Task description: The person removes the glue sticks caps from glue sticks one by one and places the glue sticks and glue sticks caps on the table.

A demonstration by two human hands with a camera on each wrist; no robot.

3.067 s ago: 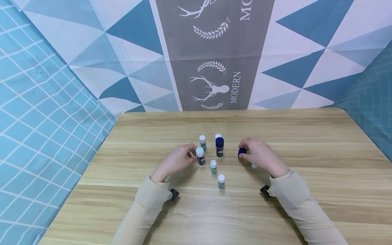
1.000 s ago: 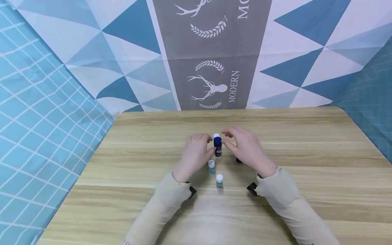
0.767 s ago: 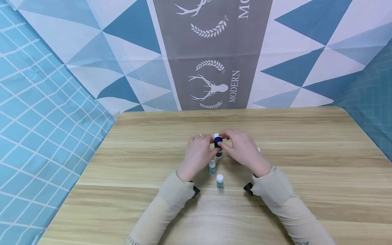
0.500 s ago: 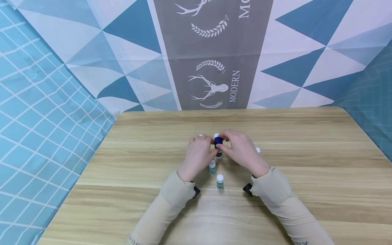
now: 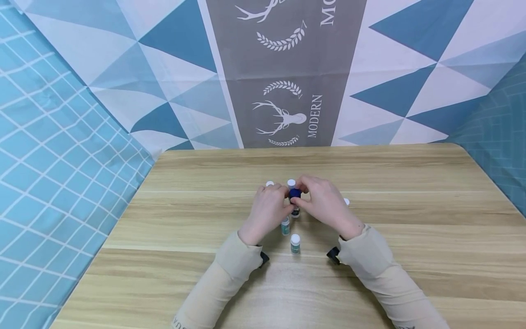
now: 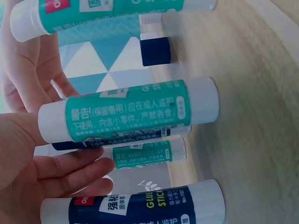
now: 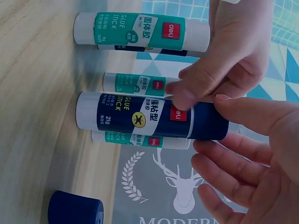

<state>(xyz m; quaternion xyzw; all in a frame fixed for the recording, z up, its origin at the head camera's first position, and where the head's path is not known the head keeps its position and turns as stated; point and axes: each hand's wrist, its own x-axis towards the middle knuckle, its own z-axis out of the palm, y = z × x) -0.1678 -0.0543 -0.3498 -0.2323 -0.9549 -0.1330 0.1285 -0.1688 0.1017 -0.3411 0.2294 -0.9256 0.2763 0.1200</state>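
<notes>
1. Left hand (image 5: 266,212): thumb and fingers pinch the barrel of the navy Deli glue stick (image 7: 135,116), which sits between its two and three o'clock in the head view.
2. Right hand (image 5: 326,203): thumb and fingertips grip that stick's cap (image 7: 210,121), around nine o'clock.
3. Near the upright stick's seven o'clock: a teal glue stick (image 5: 285,227).

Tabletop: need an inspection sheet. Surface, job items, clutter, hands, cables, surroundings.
Surface: table with wood-grain top; glare toward the front edge in the head view.
Job items: navy glue stick, upright between both hands.
Clutter: green glue sticks standing around it; white-topped navy stick nearby; loose navy cap apart on the table.
Hands: left hand grips the body; right hand pinches the navy top.
Cables: nothing seen.
Surroundings: patterned fabric backdrop.
</notes>
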